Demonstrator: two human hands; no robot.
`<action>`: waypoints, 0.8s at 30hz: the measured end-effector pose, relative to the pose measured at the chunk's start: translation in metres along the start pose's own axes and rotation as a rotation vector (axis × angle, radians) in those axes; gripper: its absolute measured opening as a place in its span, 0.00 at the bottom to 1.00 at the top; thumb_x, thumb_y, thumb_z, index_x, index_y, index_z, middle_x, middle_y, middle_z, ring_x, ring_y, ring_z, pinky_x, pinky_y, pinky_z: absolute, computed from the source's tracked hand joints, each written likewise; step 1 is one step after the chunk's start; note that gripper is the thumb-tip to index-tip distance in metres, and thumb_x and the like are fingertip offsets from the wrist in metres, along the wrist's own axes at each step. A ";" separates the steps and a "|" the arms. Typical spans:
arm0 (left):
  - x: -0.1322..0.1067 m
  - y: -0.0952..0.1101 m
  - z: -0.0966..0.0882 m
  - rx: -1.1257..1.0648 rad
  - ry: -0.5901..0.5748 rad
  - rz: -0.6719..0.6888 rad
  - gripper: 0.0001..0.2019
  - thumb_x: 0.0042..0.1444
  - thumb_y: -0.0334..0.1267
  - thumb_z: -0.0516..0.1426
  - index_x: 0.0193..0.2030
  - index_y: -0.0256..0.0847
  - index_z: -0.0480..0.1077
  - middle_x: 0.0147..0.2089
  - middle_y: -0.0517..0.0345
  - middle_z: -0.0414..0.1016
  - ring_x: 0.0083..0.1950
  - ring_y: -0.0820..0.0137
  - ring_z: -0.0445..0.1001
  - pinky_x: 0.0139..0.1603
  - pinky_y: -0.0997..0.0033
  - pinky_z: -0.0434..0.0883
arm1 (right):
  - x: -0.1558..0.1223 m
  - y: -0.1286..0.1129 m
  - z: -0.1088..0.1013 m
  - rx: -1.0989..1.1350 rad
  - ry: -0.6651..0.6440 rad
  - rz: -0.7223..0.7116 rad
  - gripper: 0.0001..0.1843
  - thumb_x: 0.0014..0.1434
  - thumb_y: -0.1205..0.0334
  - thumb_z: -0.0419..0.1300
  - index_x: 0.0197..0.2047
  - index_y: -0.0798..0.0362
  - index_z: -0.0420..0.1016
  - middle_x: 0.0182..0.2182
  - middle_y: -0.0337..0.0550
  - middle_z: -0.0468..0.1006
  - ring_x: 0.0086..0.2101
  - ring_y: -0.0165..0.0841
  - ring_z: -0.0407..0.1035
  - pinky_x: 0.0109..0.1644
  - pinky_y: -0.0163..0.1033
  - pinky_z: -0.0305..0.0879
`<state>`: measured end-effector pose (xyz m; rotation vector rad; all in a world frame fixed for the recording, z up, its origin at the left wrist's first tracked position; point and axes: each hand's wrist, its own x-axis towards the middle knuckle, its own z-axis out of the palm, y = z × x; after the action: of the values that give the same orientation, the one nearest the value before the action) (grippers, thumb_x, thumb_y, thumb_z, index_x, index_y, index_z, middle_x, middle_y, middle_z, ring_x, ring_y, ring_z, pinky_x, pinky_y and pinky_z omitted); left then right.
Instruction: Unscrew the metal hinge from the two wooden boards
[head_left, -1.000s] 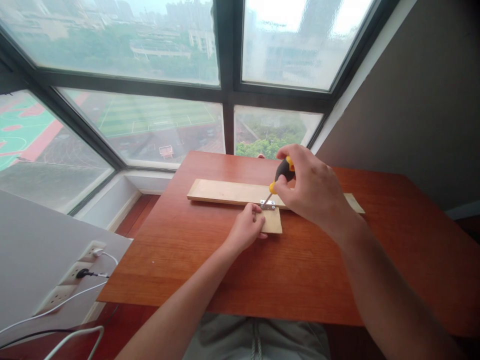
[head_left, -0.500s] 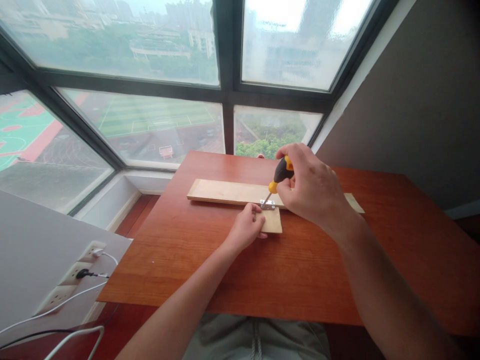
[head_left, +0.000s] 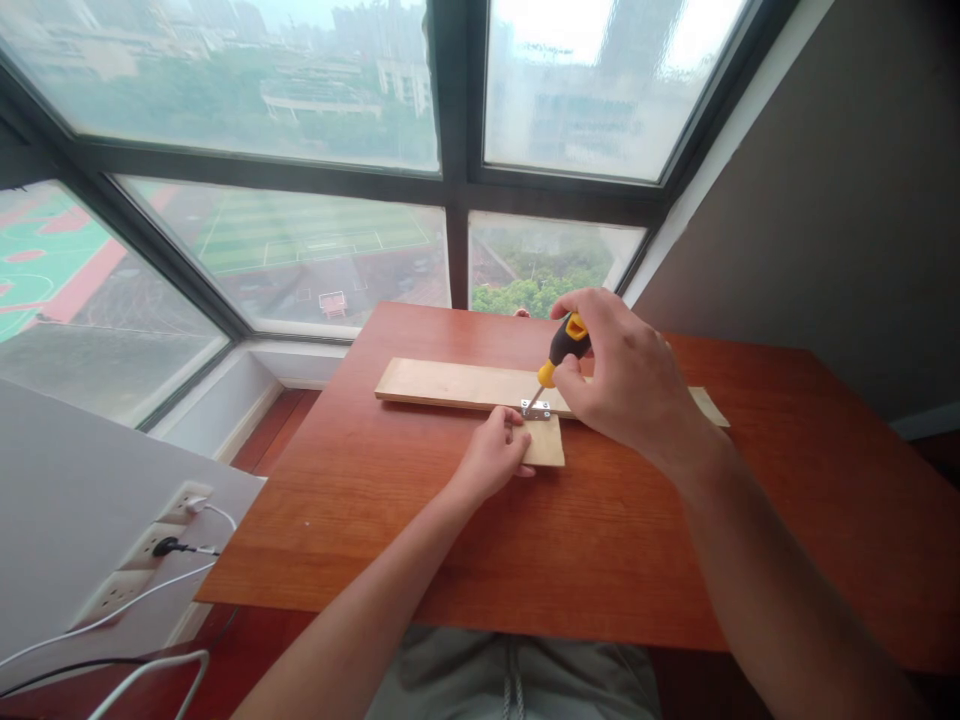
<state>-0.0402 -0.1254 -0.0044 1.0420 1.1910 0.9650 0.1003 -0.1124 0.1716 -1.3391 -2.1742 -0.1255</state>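
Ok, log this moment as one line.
right hand: holds screwdriver, tip at metal fitting | left hand: grips small board at its side | long board: on table

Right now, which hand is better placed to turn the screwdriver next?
Probably the right hand: it grips the screwdriver, which reaches the metal hinge. The left hand holds the small wooden board.

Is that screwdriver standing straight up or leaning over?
Leaning over: in this view, the screwdriver slants up and rightward from the metal fitting to the right hand.
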 end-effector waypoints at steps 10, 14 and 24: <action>-0.002 0.003 0.000 0.001 0.003 0.004 0.13 0.55 0.36 0.62 0.42 0.41 0.62 0.30 0.65 0.64 0.30 0.74 0.71 0.28 0.63 0.82 | 0.002 0.000 0.001 -0.052 0.013 0.022 0.16 0.55 0.66 0.56 0.49 0.51 0.69 0.44 0.44 0.76 0.34 0.36 0.69 0.33 0.40 0.56; -0.001 0.003 0.001 0.008 0.003 -0.004 0.11 0.56 0.34 0.61 0.42 0.40 0.61 0.30 0.64 0.63 0.30 0.75 0.71 0.28 0.62 0.83 | 0.001 -0.001 -0.002 -0.049 0.002 -0.006 0.17 0.56 0.65 0.57 0.50 0.51 0.69 0.48 0.45 0.75 0.37 0.37 0.70 0.32 0.39 0.56; -0.001 0.002 0.000 -0.007 0.009 -0.005 0.13 0.55 0.35 0.63 0.42 0.40 0.62 0.30 0.64 0.64 0.29 0.75 0.71 0.26 0.64 0.82 | 0.001 0.000 0.002 -0.071 0.008 0.023 0.19 0.53 0.67 0.57 0.50 0.51 0.68 0.45 0.43 0.76 0.34 0.36 0.70 0.31 0.39 0.55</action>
<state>-0.0399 -0.1259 -0.0019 1.0292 1.1968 0.9702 0.0985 -0.1106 0.1705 -1.4006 -2.1648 -0.2009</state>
